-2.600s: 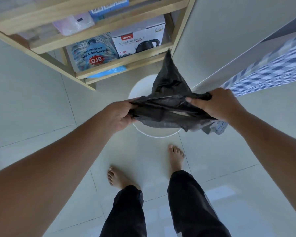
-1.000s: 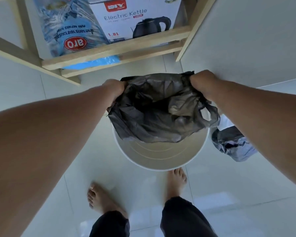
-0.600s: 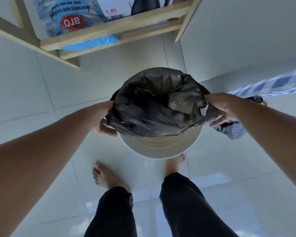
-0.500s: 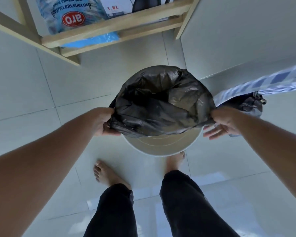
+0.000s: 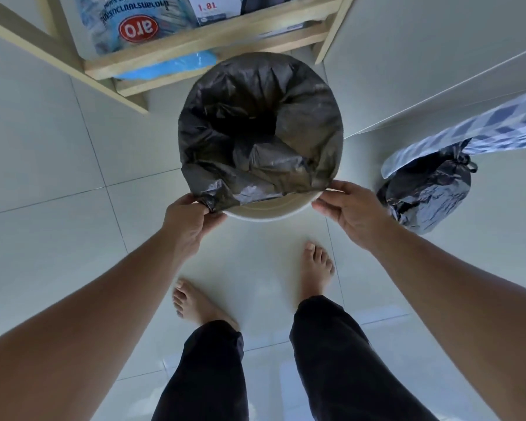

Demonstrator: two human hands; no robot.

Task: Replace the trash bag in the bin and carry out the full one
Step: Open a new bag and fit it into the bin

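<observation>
A round cream bin [image 5: 268, 210] stands on the tiled floor in front of my feet. A fresh black trash bag [image 5: 255, 129] lines it, its mouth stretched over the far and side rim; the near rim shows bare. My left hand [image 5: 189, 220] pinches the bag's near-left edge at the rim. At the near-right rim, my right hand [image 5: 349, 214] holds the bag's edge with its fingertips. The full black bag [image 5: 425, 192], knotted at the top, sits on the floor to the right of the bin.
A wooden shelf unit [image 5: 213, 38] stands just behind the bin, with a blue packet [image 5: 134, 22] and a kettle box on it. A white wall panel [image 5: 422, 56] is at the right rear. A blue checked cloth [image 5: 498, 126] hangs over the full bag.
The bag was held open above the bin; now it sits inside with its mouth over the far rim. Both hands have slid round to the near rim.
</observation>
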